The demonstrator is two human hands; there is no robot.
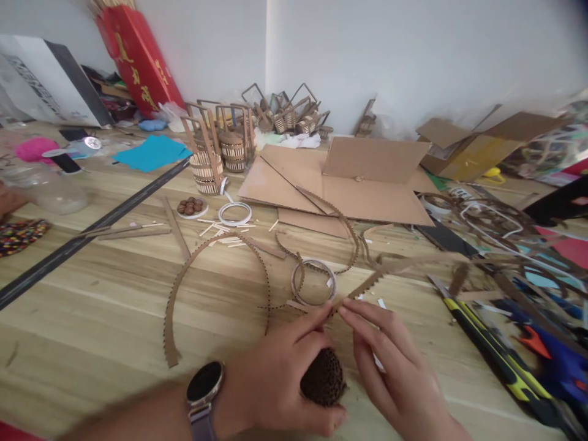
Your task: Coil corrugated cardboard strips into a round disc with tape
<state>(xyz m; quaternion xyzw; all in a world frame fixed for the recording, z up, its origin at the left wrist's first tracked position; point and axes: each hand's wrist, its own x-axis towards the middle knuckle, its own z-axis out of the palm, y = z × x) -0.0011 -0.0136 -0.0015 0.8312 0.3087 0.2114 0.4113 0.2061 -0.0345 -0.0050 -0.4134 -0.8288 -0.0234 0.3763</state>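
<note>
My left hand [271, 373], with a watch on its wrist, wraps round a dark brown coil of corrugated cardboard [324, 378] at the bottom centre. Its index fingertip also touches a brown corrugated cardboard strip [390, 266] just above the coil. Between the closed fingertips of my right hand [399, 361] is the near end of that strip, which runs off to the right. Whether the strip joins the coil is hidden. Behind my fingers lies a roll of double-sided tape [294, 285]. A loose corrugated strip [171, 318] curves across the table on the left.
At right lie a yellow-and-black utility knife [496, 349] and a blue glue gun [551, 343]. Flattened cardboard [294, 174] and small woven buckets [206, 171] stand farther back. A dish of brown beads [192, 208], another tape ring [234, 214] and small sticks lie mid-table. Another person's hand [10, 199] shows far left.
</note>
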